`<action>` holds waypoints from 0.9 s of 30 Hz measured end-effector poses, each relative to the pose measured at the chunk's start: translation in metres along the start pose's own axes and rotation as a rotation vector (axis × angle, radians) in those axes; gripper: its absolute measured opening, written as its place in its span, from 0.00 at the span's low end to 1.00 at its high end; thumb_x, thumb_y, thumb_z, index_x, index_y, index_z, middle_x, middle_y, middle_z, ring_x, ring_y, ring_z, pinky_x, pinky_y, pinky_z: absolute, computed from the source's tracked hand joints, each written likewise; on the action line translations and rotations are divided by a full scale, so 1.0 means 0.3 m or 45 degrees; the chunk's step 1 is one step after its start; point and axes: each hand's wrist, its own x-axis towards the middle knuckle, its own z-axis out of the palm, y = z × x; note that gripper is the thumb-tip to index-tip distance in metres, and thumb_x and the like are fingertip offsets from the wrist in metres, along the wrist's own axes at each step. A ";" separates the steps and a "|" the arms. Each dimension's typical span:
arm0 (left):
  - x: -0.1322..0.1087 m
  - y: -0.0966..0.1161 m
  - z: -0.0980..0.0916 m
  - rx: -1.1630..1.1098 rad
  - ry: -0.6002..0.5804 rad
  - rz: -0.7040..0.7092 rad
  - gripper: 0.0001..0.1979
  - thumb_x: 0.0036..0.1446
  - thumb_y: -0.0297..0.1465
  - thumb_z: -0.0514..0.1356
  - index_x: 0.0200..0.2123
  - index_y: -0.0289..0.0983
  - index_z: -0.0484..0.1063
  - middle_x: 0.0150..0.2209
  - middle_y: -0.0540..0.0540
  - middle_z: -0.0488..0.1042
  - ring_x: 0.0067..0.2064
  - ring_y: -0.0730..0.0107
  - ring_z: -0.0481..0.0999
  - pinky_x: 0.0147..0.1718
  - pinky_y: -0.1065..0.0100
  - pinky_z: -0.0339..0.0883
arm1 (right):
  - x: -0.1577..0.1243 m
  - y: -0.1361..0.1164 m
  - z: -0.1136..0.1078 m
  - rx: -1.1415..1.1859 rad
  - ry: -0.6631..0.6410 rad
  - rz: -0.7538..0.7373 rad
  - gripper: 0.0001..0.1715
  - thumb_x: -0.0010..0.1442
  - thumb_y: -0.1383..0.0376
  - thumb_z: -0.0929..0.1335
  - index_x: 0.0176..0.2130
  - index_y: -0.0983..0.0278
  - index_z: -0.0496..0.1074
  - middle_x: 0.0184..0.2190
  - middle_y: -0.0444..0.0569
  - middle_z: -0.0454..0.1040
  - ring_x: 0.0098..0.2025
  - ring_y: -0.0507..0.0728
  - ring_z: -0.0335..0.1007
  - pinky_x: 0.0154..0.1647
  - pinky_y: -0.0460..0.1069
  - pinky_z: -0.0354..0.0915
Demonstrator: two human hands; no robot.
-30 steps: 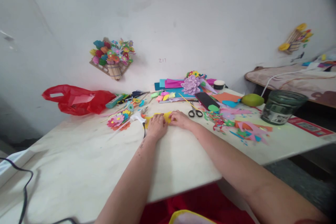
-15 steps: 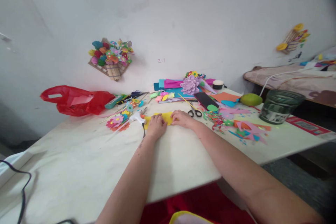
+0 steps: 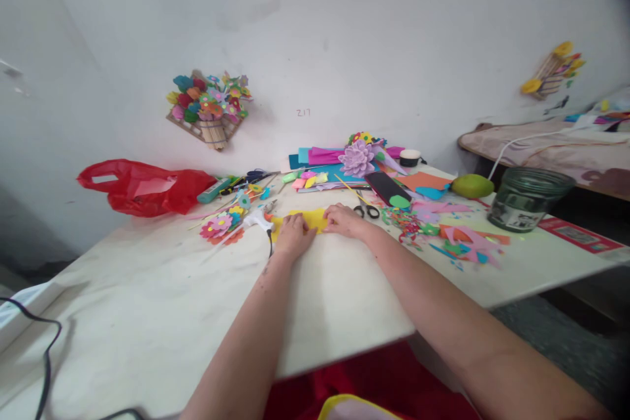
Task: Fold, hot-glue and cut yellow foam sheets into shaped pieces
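A yellow craft sheet (image 3: 314,219), perhaps foam or felt, lies flat on the table before me. My left hand (image 3: 294,236) rests on its left part, fingers stretched over it and the thumb out to the side. At the sheet's right end, the curled fingers of my right hand (image 3: 344,220) are closed on the edge. A white glue gun (image 3: 256,219) lies just left of the sheet, its orange tip by the corner. Scissors with black handles (image 3: 367,211) are beyond my right hand.
Paper flowers (image 3: 221,224) and a red plastic bag (image 3: 147,190) lie on the left. To the right are a phone (image 3: 384,189), colourful scraps (image 3: 467,243), a green oval object (image 3: 471,186) and a glass jar (image 3: 529,200). Coloured sheets and a lilac flower (image 3: 357,157) sit by the wall.
My right hand has shifted slightly to the right along the yellow sheet, widening the gap between my hands. My left hand stays nearly in place.
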 end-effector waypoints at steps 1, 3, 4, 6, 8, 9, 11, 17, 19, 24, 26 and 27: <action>0.001 0.000 0.000 0.003 -0.001 -0.004 0.08 0.50 0.37 0.55 0.28 0.39 0.66 0.47 0.46 0.68 0.53 0.65 0.59 0.51 0.64 0.52 | -0.001 0.006 0.000 -0.004 -0.003 -0.009 0.09 0.50 0.61 0.68 0.22 0.64 0.71 0.42 0.48 0.70 0.45 0.57 0.62 0.46 0.48 0.58; 0.003 -0.001 0.002 0.004 0.002 -0.005 0.08 0.50 0.37 0.55 0.28 0.38 0.65 0.45 0.46 0.69 0.53 0.64 0.60 0.50 0.65 0.53 | -0.003 0.021 0.003 0.001 -0.007 -0.033 0.09 0.50 0.61 0.68 0.23 0.64 0.71 0.42 0.48 0.70 0.45 0.57 0.62 0.46 0.48 0.58; 0.003 -0.002 0.002 0.002 0.006 -0.005 0.08 0.50 0.37 0.55 0.28 0.38 0.65 0.45 0.46 0.69 0.52 0.64 0.60 0.50 0.65 0.54 | -0.004 0.030 0.004 0.012 -0.007 -0.041 0.09 0.50 0.62 0.68 0.23 0.64 0.71 0.42 0.48 0.70 0.45 0.57 0.62 0.46 0.48 0.57; 0.004 -0.002 0.003 0.001 0.011 -0.009 0.07 0.50 0.36 0.55 0.27 0.38 0.65 0.43 0.46 0.70 0.52 0.64 0.60 0.49 0.66 0.54 | -0.008 0.047 0.008 0.041 -0.001 -0.034 0.08 0.50 0.62 0.69 0.23 0.64 0.71 0.41 0.48 0.71 0.45 0.56 0.63 0.46 0.48 0.57; 0.004 -0.002 0.003 0.003 0.010 -0.013 0.07 0.50 0.36 0.55 0.27 0.39 0.65 0.43 0.46 0.70 0.52 0.64 0.60 0.49 0.66 0.54 | -0.011 0.061 0.011 0.069 0.008 -0.011 0.08 0.50 0.61 0.69 0.24 0.64 0.71 0.39 0.48 0.71 0.45 0.55 0.63 0.46 0.47 0.57; 0.004 -0.002 0.003 0.005 0.009 -0.017 0.07 0.50 0.37 0.55 0.27 0.39 0.65 0.42 0.46 0.70 0.52 0.64 0.61 0.49 0.66 0.54 | -0.012 0.067 0.012 0.079 0.011 -0.004 0.08 0.49 0.61 0.69 0.25 0.64 0.71 0.38 0.48 0.72 0.45 0.55 0.63 0.46 0.47 0.57; 0.003 0.000 0.000 0.004 0.011 -0.019 0.08 0.50 0.37 0.55 0.27 0.38 0.65 0.42 0.46 0.70 0.51 0.64 0.61 0.48 0.67 0.54 | -0.013 0.079 0.013 0.091 0.018 -0.013 0.08 0.49 0.61 0.69 0.25 0.64 0.71 0.38 0.48 0.72 0.46 0.55 0.63 0.46 0.47 0.57; 0.004 0.004 -0.004 -0.005 -0.017 -0.051 0.08 0.50 0.37 0.55 0.28 0.38 0.65 0.42 0.46 0.70 0.52 0.64 0.61 0.48 0.66 0.55 | -0.009 0.115 0.020 0.122 0.011 -0.102 0.08 0.48 0.62 0.69 0.23 0.64 0.71 0.42 0.48 0.70 0.46 0.56 0.62 0.47 0.48 0.57; 0.005 0.004 -0.003 -0.007 -0.017 -0.055 0.08 0.50 0.37 0.55 0.27 0.39 0.65 0.42 0.46 0.70 0.52 0.64 0.61 0.48 0.66 0.55 | -0.010 0.124 0.019 0.114 0.005 -0.106 0.08 0.49 0.62 0.69 0.23 0.64 0.71 0.41 0.48 0.70 0.46 0.56 0.62 0.47 0.49 0.57; 0.006 0.002 0.000 -0.009 -0.015 -0.056 0.08 0.50 0.37 0.55 0.27 0.39 0.65 0.42 0.46 0.70 0.52 0.64 0.61 0.48 0.66 0.55 | -0.019 0.123 0.002 0.045 -0.014 -0.068 0.09 0.48 0.62 0.68 0.22 0.63 0.71 0.42 0.47 0.70 0.46 0.57 0.61 0.46 0.50 0.58; 0.006 -0.001 0.001 -0.013 -0.012 -0.046 0.08 0.49 0.37 0.55 0.27 0.39 0.65 0.42 0.46 0.70 0.52 0.64 0.60 0.48 0.66 0.55 | -0.025 0.116 -0.007 -0.004 -0.013 -0.013 0.09 0.48 0.59 0.69 0.23 0.63 0.72 0.45 0.47 0.68 0.49 0.59 0.59 0.48 0.52 0.56; 0.007 -0.003 0.003 -0.017 -0.008 -0.041 0.08 0.49 0.37 0.55 0.27 0.39 0.65 0.42 0.46 0.70 0.52 0.64 0.61 0.48 0.66 0.55 | -0.029 0.112 -0.011 -0.033 -0.012 0.026 0.09 0.47 0.58 0.69 0.24 0.62 0.72 0.47 0.47 0.67 0.50 0.60 0.58 0.50 0.53 0.55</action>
